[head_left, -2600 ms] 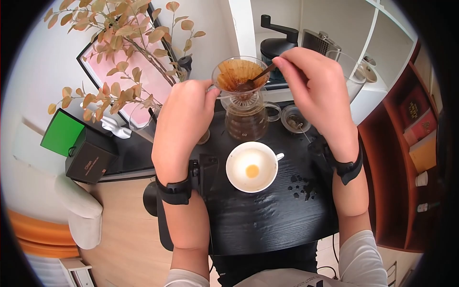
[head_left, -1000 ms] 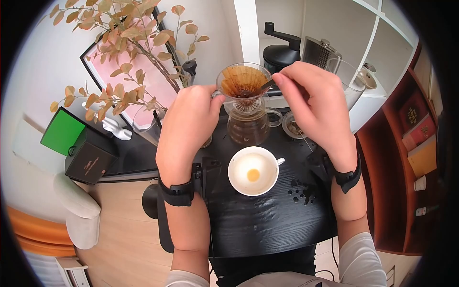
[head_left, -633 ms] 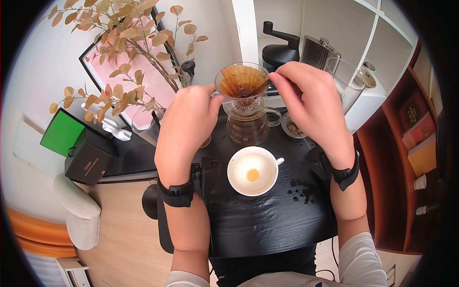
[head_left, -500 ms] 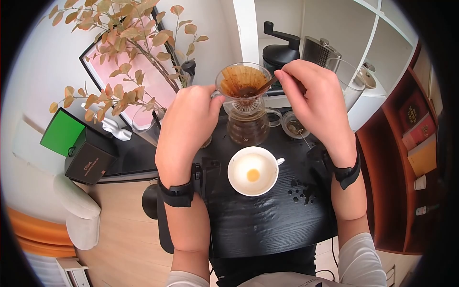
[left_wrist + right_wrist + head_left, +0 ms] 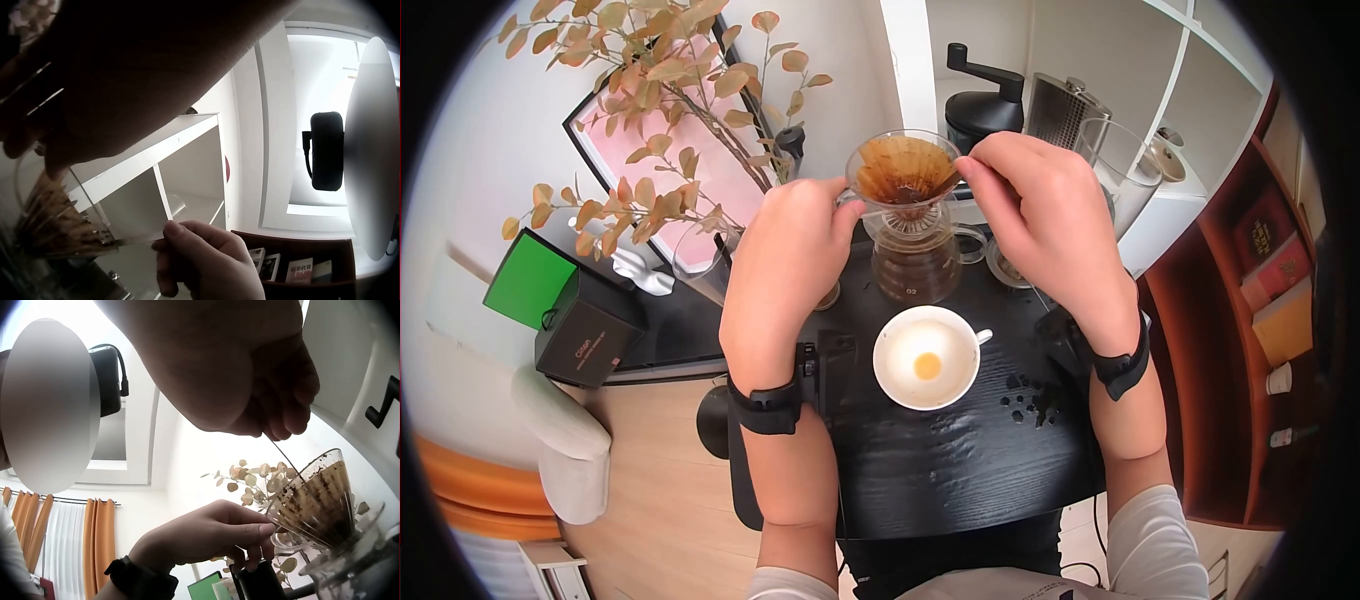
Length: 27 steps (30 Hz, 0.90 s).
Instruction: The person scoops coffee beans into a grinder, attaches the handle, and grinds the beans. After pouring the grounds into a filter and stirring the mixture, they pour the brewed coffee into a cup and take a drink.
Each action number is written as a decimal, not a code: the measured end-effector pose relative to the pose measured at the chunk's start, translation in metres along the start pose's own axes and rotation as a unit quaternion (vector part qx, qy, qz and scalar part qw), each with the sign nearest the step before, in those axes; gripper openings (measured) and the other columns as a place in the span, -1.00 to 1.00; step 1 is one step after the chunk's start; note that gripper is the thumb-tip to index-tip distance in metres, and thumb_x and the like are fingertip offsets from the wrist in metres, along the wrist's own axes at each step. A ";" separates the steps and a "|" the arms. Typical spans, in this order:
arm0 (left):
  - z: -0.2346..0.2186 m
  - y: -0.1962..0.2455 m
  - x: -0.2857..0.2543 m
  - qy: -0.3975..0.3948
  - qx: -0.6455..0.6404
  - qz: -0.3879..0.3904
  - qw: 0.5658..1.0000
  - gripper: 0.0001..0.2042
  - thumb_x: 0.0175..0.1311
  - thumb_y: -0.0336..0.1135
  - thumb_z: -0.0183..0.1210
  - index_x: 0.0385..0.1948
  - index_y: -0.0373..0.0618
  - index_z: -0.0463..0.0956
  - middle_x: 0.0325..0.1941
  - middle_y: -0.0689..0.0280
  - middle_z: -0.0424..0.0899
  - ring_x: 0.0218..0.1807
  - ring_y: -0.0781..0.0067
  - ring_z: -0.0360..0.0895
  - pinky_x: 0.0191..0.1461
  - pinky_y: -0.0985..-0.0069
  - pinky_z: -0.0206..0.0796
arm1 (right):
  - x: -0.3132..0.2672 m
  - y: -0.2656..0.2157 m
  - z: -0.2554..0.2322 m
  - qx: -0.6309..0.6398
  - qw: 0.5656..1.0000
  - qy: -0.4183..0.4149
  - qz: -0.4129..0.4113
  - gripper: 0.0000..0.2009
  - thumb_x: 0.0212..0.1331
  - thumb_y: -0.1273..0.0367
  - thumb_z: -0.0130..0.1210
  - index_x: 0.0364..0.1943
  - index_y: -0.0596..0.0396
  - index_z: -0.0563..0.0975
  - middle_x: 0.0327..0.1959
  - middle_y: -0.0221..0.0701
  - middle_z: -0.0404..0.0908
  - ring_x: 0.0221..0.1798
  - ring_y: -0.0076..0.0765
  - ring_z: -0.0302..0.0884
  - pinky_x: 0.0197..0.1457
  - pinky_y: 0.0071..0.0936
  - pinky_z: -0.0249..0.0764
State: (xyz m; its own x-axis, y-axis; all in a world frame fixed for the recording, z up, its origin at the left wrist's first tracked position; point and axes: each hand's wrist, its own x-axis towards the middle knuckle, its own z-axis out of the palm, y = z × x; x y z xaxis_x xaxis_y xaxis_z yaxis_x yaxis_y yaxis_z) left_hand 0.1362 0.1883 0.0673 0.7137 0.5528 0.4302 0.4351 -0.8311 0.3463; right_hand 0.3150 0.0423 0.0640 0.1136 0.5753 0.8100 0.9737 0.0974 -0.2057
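Note:
In the head view, a clear glass coffee dripper (image 5: 915, 222) sits on a glass server (image 5: 913, 268) partly filled with brown coffee. Inside the cone is a brown-stained paper filter (image 5: 900, 165), dark grounds clinging to its sides. At the left, my left hand (image 5: 785, 245) pinches the dripper's handle between thumb and fingers. My right hand (image 5: 1050, 205) pinches a slim brown stirrer (image 5: 946, 186) above the right rim, its lower end down in the filter. The right wrist view shows the stirrer (image 5: 286, 456) slanting into the cone. A white cup (image 5: 900, 388) with a little pale liquid stands nearer me.
Behind the dripper stands a black hand grinder (image 5: 985, 115). A small glass dish (image 5: 1005, 265) is partly hidden by my right hand. Water drops (image 5: 1030, 400) wet the black table (image 5: 960, 470). Leafy branches (image 5: 690, 100) and a dark box (image 5: 590, 330) are at left.
My right hand has moved the stirrer about within the filter and is now lower and further left than at first. My left hand keeps its hold on the dripper's handle.

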 end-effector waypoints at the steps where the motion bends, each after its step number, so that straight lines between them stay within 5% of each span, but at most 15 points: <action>1: 0.000 0.000 0.000 -0.003 0.003 -0.001 1.000 -0.67 0.41 -0.32 0.28 0.04 -0.42 0.66 -0.34 -0.17 0.71 -0.23 -0.16 0.73 -0.09 0.20 0.51 | 0.000 0.000 -0.001 0.000 1.000 0.000 0.000 -0.85 0.36 0.40 0.19 -0.35 0.16 0.61 -0.43 -0.18 0.61 -0.34 0.12 0.62 -0.28 -0.06 0.52; 3: -0.001 0.001 0.001 -0.005 0.005 -0.001 1.000 -0.67 0.41 -0.32 0.28 0.05 -0.42 0.66 -0.33 -0.17 0.71 -0.22 -0.16 0.73 -0.08 0.20 0.52 | 0.001 -0.001 -0.004 0.016 1.000 0.008 0.004 -0.85 0.37 0.40 0.19 -0.36 0.16 0.60 -0.44 -0.16 0.61 -0.35 0.13 0.62 -0.28 -0.07 0.51; 5: -0.003 0.005 0.001 -0.023 -0.005 -0.028 0.999 -0.78 0.41 -0.34 0.25 -0.16 -0.36 0.68 -0.26 -0.18 0.69 -0.08 -0.28 0.64 0.00 -0.02 0.49 | 0.004 -0.003 -0.011 0.027 0.999 0.023 0.005 -0.85 0.37 0.40 0.18 -0.36 0.17 0.60 -0.44 -0.16 0.60 -0.35 0.14 0.61 -0.28 -0.06 0.51; 12: -0.001 0.002 0.001 -0.009 -0.002 -0.009 1.000 -0.78 0.41 -0.34 0.25 -0.16 -0.37 0.69 -0.26 -0.18 0.69 -0.08 -0.27 0.64 0.01 -0.02 0.49 | 0.002 0.000 -0.003 0.031 0.999 0.020 0.005 -0.82 0.37 0.40 0.19 -0.39 0.18 0.57 -0.46 -0.15 0.58 -0.37 0.15 0.59 -0.30 -0.04 0.49; 16: -0.002 0.003 0.000 -0.010 -0.001 -0.017 1.000 -0.78 0.40 -0.34 0.25 -0.16 -0.37 0.69 -0.26 -0.17 0.70 -0.08 -0.27 0.64 0.00 -0.02 0.49 | 0.002 0.007 0.000 0.026 1.000 0.009 -0.003 -0.88 0.38 0.47 0.24 -0.26 0.28 0.61 -0.47 -0.16 0.56 -0.44 0.02 0.53 -0.35 -0.21 0.41; 24: 0.000 0.001 0.000 -0.003 0.000 -0.010 1.000 -0.77 0.41 -0.34 0.25 -0.13 -0.36 0.70 -0.25 -0.19 0.70 -0.08 -0.28 0.64 0.01 -0.01 0.50 | 0.002 0.008 0.000 -0.023 1.000 0.022 0.004 -0.81 0.37 0.39 0.20 -0.40 0.16 0.55 -0.45 -0.18 0.59 -0.36 0.14 0.61 -0.31 -0.04 0.51; 27: 0.000 0.000 0.000 -0.008 -0.003 -0.010 1.000 -0.68 0.40 -0.34 0.28 0.04 -0.42 0.65 -0.39 -0.17 0.67 -0.29 -0.17 0.69 -0.13 0.20 0.49 | 0.003 0.006 -0.002 -0.034 0.999 0.033 -0.009 -0.83 0.37 0.40 0.21 -0.39 0.14 0.56 -0.45 -0.20 0.58 -0.37 0.11 0.61 -0.33 -0.06 0.52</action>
State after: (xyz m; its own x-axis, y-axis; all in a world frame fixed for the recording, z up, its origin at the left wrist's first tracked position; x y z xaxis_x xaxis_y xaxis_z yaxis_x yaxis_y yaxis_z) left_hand 0.1363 0.1881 0.0678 0.7130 0.5690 0.4097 0.4469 -0.8191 0.3598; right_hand 0.3212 0.0432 0.0658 0.1069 0.5186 0.8483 0.9865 0.0509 -0.1554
